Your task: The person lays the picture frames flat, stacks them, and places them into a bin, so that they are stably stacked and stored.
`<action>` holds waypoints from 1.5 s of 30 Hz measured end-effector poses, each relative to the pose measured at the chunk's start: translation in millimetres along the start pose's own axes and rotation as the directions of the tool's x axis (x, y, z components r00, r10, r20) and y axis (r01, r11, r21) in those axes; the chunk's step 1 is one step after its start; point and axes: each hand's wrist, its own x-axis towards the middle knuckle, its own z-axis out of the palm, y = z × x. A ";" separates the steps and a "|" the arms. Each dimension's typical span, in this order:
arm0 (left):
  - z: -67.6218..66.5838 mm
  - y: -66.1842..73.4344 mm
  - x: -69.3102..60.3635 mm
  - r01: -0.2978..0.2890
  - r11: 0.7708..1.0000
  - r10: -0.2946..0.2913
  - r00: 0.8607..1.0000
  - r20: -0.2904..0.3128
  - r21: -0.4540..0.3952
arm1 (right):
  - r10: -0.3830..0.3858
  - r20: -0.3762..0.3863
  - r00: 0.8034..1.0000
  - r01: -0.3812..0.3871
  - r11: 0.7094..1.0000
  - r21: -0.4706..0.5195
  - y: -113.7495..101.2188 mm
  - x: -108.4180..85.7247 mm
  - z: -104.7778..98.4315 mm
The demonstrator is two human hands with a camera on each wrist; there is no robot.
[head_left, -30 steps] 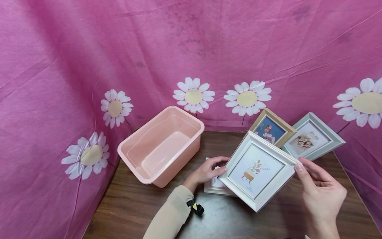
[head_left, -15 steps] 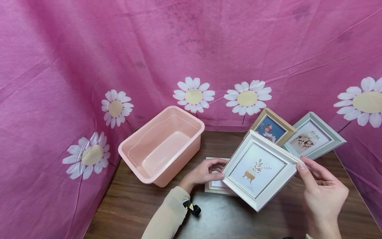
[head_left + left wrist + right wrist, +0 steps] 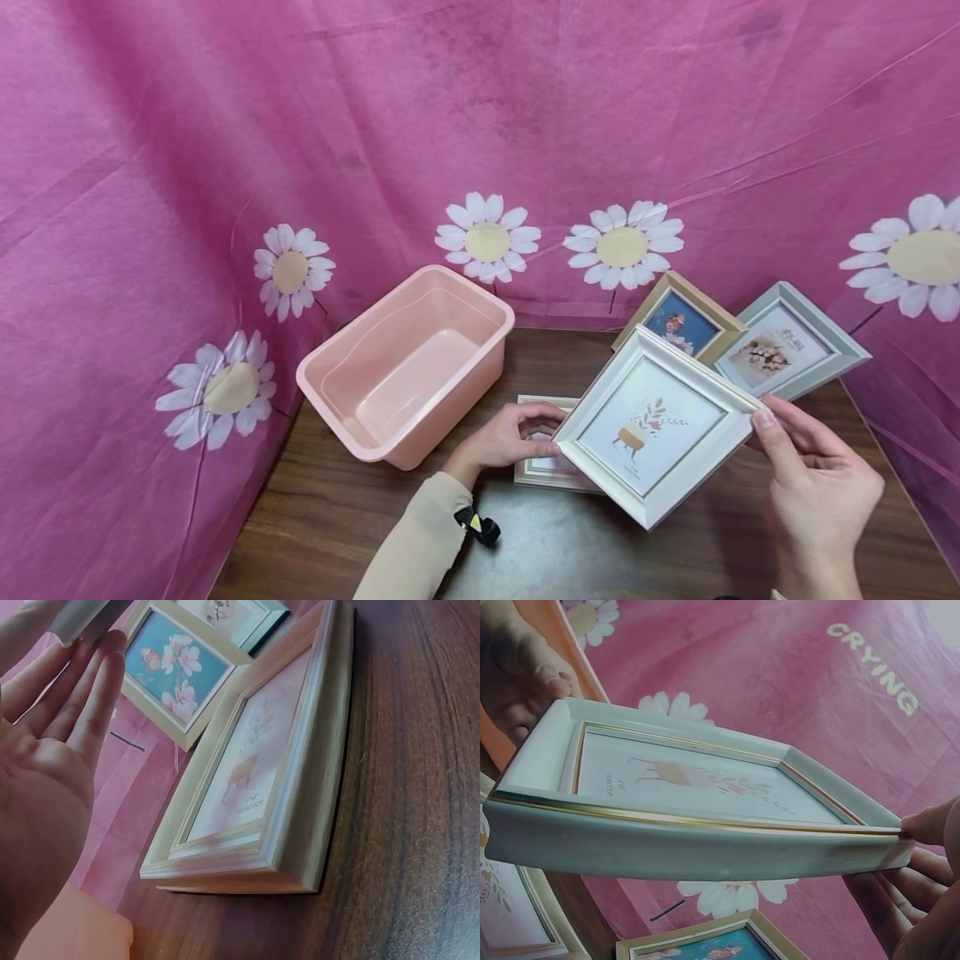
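Note:
A white picture frame (image 3: 651, 423) with a plant-pot print is held tilted above the table between both hands. My right hand (image 3: 821, 479) pinches its right corner, thumb on the front and fingers behind. At the left corner, my left hand (image 3: 510, 437) has its thumb at the front edge; in the left wrist view its fingers (image 3: 79, 705) stretch out nearly straight beneath the corner. Below lies a cream picture frame (image 3: 300, 802), partly hidden by the left hand and the held frame. A tan frame (image 3: 731, 321) with a blue flower picture and a grey-green frame (image 3: 821, 379) stand behind.
A pink plastic bin (image 3: 401, 458) sits to the left on the dark wooden table (image 3: 300, 533), nothing visible inside it. Pink cloth (image 3: 360, 125) printed with daisies surrounds the table at the back and sides.
My left hand has shifted slightly left, its thumb sliding out to the very edge of the white picture frame. The frame and my right hand have moved a little to the right.

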 end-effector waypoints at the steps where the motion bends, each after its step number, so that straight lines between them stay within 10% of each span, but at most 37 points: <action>1: 0.5 -0.6 -0.3 -0.011 1.000 0.011 1.000 -0.011 -0.005 | 0.001 -0.001 1.000 -0.001 1.000 -0.004 0.2 0.0 -0.1; 22: 8.4 -6.4 -7.6 -0.143 0.986 0.106 0.936 -0.336 -0.086 | 0.085 0.051 0.995 -0.078 0.989 -0.127 1.5 -2.4 -2.1; 39: 11.0 -12.6 -6.0 -0.337 0.941 0.307 0.794 -0.525 0.039 | 0.027 0.167 0.986 -0.021 0.999 -0.038 13.3 -6.6 -7.0; 45: 12.8 -15.1 -5.4 -0.326 0.941 0.315 0.741 -0.593 0.093 | -0.039 0.205 0.978 0.044 0.999 -0.021 18.3 -9.8 -5.6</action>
